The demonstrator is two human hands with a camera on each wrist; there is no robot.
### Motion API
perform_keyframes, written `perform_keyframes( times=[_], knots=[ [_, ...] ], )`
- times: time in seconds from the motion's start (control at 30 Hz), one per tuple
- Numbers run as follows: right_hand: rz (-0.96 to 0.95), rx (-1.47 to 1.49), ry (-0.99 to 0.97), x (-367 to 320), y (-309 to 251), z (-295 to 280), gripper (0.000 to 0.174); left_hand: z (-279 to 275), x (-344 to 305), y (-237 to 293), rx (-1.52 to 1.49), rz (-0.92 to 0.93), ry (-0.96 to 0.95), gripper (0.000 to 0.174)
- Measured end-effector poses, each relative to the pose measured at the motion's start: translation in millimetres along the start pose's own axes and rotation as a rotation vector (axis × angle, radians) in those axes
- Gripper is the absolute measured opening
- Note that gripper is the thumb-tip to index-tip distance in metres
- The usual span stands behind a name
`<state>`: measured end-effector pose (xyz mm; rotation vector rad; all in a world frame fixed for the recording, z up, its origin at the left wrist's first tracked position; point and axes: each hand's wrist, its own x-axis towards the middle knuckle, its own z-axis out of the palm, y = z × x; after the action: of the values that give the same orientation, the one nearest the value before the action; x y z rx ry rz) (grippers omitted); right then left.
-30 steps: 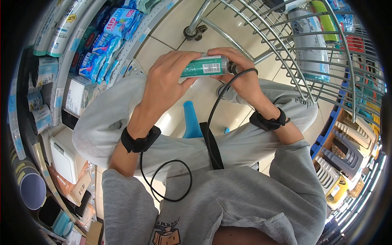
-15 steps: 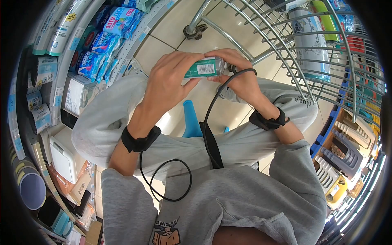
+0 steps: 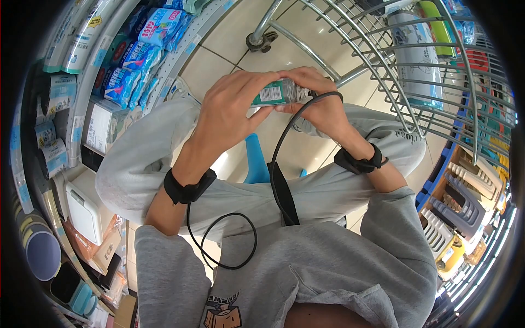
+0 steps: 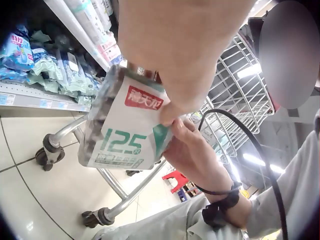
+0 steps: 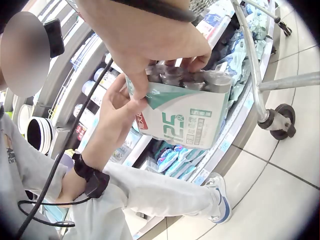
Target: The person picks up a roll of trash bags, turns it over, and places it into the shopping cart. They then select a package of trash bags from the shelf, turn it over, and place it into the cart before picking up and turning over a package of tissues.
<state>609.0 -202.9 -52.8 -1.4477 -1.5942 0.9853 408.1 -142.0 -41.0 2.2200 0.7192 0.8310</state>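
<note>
Both hands hold a clear-wrapped pack of garbage bag rolls (image 3: pixel 272 94) above the lap. Its white and green label reads 125, and the dark rolls show along one side in the wrist views. My left hand (image 3: pixel 227 112) grips the pack's left end, with the fingers over the far side and the thumb on the near side. At the other end, my right hand (image 3: pixel 322 104) pinches the wrapper between thumb and fingers. In the right wrist view, the right hand (image 5: pixel 155 45) lies over the edge where the rolls show, its thumb close to the left hand (image 5: pixel 122 107).
A wire shopping cart (image 3: pixel 383 65) stands at the front right, its caster (image 3: pixel 262 42) on the tiled floor. Shelves with blue packets (image 3: pixel 128 74) run along the left. Plastic baskets (image 3: pixel 459 202) fill the right side. A black cable (image 3: pixel 279 158) hangs from the right hand.
The pack has turned and tilted a little, with more of its clear end showing. Both hands have drawn slightly closer together, the left moving a little to the right.
</note>
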Motion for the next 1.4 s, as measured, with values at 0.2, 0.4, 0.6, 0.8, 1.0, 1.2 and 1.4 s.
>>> perform_keyframes(
  times=[0.2,0.4,0.6,0.8,1.0,1.2,1.4],
  knots=[
    [-0.082,0.133,0.038,5,-17,-6,0.046,-9,3,11,-0.106,-0.123,0.081,0.054],
    [0.046,0.229,0.232,5,1,-9,0.045,-24,6,2,-0.201,-0.079,0.216,0.051],
    [0.297,0.926,-0.107,4,11,-6,0.095,-32,6,5,-0.373,-0.009,0.189,0.054],
    [0.246,1.06,-0.18,5,12,-11,0.077,-26,2,4,-0.406,-0.008,0.088,0.057],
    [0.222,1.032,-0.018,7,17,-10,0.07,-12,5,-13,-0.342,-0.253,0.133,0.093],
    [0.167,0.936,0.058,3,16,-13,0.073,-9,-1,-12,-0.936,-0.507,-0.006,0.111],
    [0.146,0.905,0.026,4,12,-14,0.086,-15,4,-8,-0.97,-0.583,0.053,0.11]
  ],
)
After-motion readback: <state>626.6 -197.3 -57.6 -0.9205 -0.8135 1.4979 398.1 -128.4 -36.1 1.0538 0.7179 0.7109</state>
